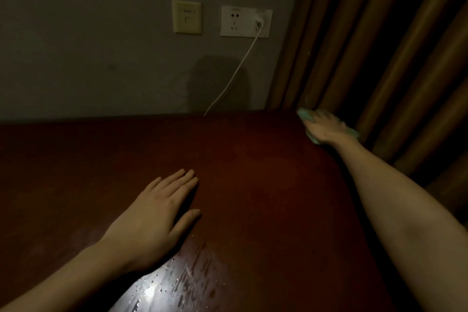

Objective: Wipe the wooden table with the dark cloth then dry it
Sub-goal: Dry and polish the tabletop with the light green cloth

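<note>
The dark reddish wooden table [253,172] fills the lower part of the view. My left hand [154,213] lies flat on it, palm down, fingers straight and together. At the table's far right corner my right hand [325,128] presses on a green cloth [305,114], arm stretched out; the hand is blurred, and the cloth shows on both sides of it. Wet streaks and droplets [172,284] glisten on the wood near the front edge, just right of my left wrist.
A grey wall stands behind the table with a switch plate [187,17] and a white socket [245,21]. A white cable [235,71] runs from the socket down behind the table's back edge. Brown curtains [379,45] hang at the right, close to the cloth.
</note>
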